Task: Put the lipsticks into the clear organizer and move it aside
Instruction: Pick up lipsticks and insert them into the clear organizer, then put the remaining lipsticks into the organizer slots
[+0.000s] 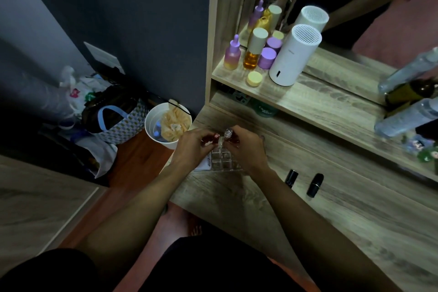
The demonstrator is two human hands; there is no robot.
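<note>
The clear organizer (222, 161), a small grid of see-through cells, stands near the left end of the wooden dresser top (343, 216). My left hand (193, 147) holds a red-capped lipstick (216, 137) over its far left corner. My right hand (246, 147) holds a second lipstick with a clear cap (228, 133) just above the far cells. Two black lipsticks lie on the wood to the right: one (291, 178) nearer the organizer and one (314, 184) beyond it.
A white bin (151, 125) with crumpled paper stands on the floor left of the dresser, beside bags. On the upper shelf (315, 97) are a white cylinder (292, 57), purple and amber bottles, and a yellow jar (254, 78). Clear bottles lie at the right.
</note>
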